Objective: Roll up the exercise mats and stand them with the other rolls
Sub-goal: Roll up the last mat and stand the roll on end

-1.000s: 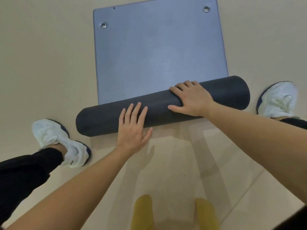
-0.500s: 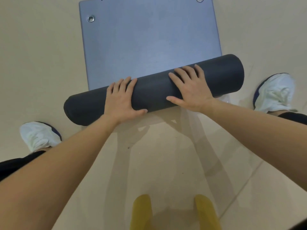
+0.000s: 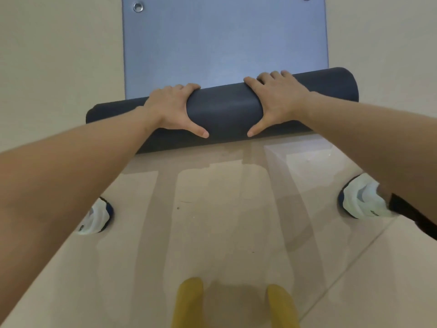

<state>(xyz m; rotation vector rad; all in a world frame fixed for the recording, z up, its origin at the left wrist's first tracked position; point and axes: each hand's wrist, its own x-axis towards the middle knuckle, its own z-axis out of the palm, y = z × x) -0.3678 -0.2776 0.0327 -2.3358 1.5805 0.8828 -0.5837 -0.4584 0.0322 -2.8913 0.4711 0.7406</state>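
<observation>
Head view: your left hand and right hand now clasp the dark mat roll, fingers hooked over its far side and thumbs on the near side. A moment ago they lay flatter on top. The roll lies crosswise at 12 o'clock and has crept up the flat blue-grey mat toward the eyelet at 11. Only a short stretch looks left to roll.
</observation>
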